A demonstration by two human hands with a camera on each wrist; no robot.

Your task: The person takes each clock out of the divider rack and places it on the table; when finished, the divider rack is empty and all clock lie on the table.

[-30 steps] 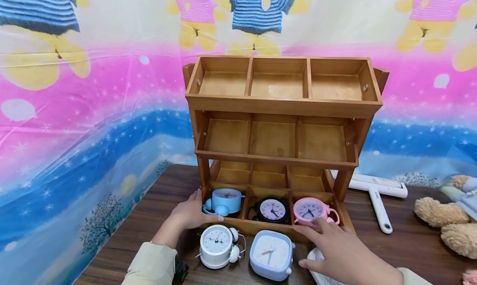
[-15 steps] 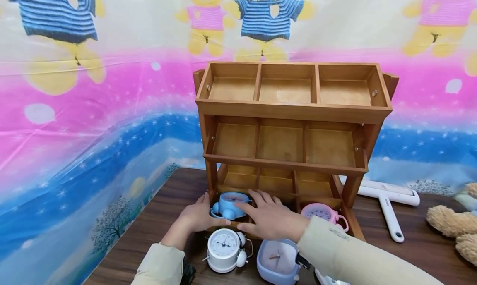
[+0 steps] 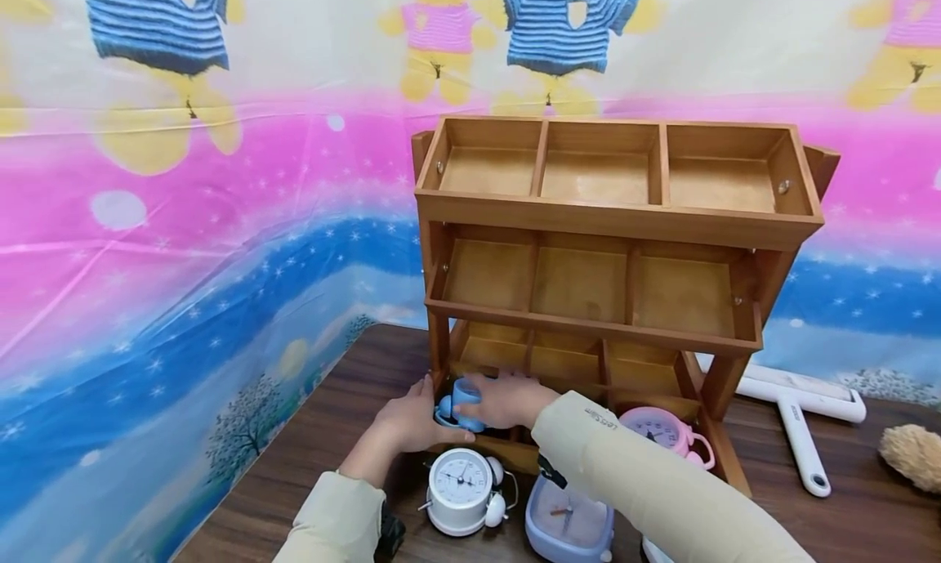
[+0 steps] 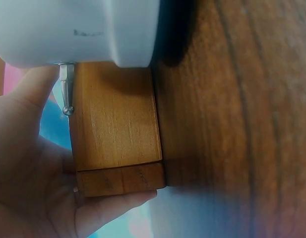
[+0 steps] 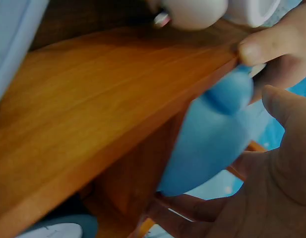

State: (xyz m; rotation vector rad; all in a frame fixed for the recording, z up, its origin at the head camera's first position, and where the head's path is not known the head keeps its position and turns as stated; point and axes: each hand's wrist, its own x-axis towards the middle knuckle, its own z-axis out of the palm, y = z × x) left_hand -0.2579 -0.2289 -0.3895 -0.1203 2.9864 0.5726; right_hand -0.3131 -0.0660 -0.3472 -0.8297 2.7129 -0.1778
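Observation:
In the head view my left hand [image 3: 412, 417] grips the lower left front corner of a wooden three-tier rack [image 3: 617, 210]. Its thumb lies over the front board and its fingers go along the side. A blue alarm clock [image 3: 467, 406] is in the bottom tier's left compartment. Reaching across from the right, my right hand [image 3: 506, 399] holds this clock, its fingers around the far side in the right wrist view. A black alarm clock [image 5: 68, 229] in the middle compartment is hidden by the right arm in the head view. The pink alarm clock [image 3: 654, 429] fills the right compartment.
On the table before the rack stand a white twin-bell alarm clock [image 3: 460, 483] and a lavender square clock [image 3: 568, 520], partly under the right sleeve. A white lint roller [image 3: 801, 432] lies to the right, near a plush toy [image 3: 912, 457]. A printed cloth hangs behind.
My right hand has moved left from the pink clock, past the black one, onto the blue clock. My left hand has stayed at the rack's corner. The head view has shifted left.

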